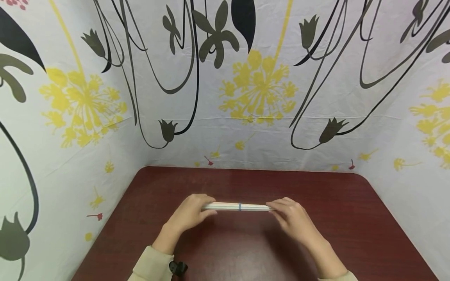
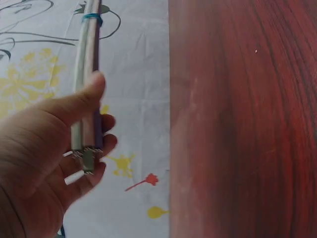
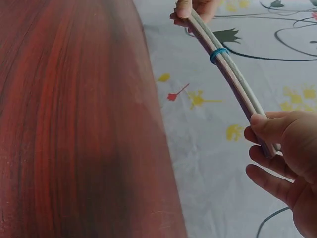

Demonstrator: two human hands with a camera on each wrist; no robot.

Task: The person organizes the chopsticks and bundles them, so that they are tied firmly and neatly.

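Note:
A slim bundle of pale sticks is held level above the table, bound near its middle by a blue rubber band. My left hand pinches one end, thumb on the near side. At the opposite end, my right hand grips it between thumb and fingers. In the left wrist view the sticks look pale green, pinkish and purple, with squarish ends poking out below the thumb. The band wraps the whole bundle in the right wrist view.
The dark red wooden table lies beneath both hands. A white cloth with printed yellow flowers and dark stems hangs behind it and along both sides. A small black object is at the left cuff.

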